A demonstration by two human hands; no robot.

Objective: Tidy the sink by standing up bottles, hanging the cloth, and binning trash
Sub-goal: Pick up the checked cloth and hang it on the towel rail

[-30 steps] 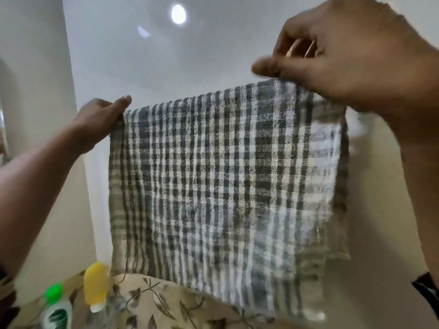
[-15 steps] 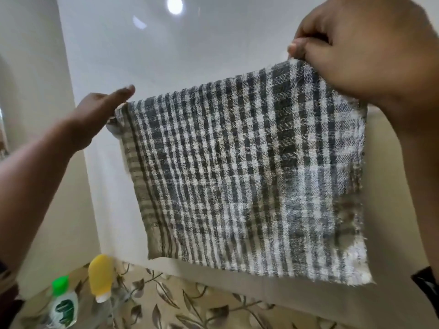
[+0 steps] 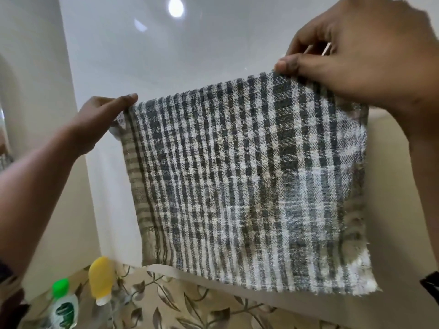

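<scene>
While fingers (image 3: 124, 100) of left hand (image 3: 95, 122) and right hand (image 3: 370, 55) pinch its top corners, checked cloth (image 3: 237, 174), wall (image 3: 107, 198) behind partly hidden.

Bright ceiling light (image 3: 175, 7), warped edges

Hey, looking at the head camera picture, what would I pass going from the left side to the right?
First the green-capped bottle → yellow bottle → checked cloth → right hand. The left hand, pinching the cloth's corner, sits above the yellow bottle, so it's left out.
</scene>
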